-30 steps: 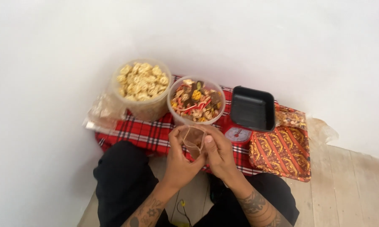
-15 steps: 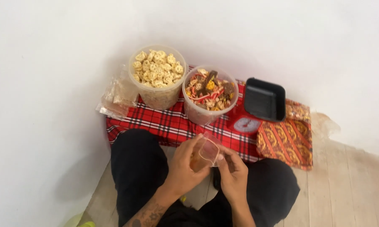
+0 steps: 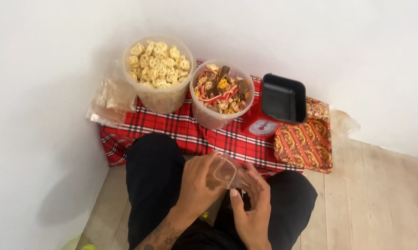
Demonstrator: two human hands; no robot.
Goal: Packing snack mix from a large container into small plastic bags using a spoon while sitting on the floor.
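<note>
Both my hands hold a small clear plastic bag above my lap. My left hand grips its left side with fingers curled around it. My right hand pinches its right edge from below. Beyond my knees, on a red plaid cloth, stand two clear plastic tubs: one with pale yellow ring-shaped snacks, one with mixed coloured snacks.
A red kitchen scale with a black tray stands right of the tubs. An orange patterned cloth lies beside it with a snack packet. Clear bags are stacked at the left by the white wall. Wooden floor is at the right.
The camera view shifted, and my hands with the small bag came down from in front of the mixed-snack tub to my lap. Both hands keep hold of the bag.
</note>
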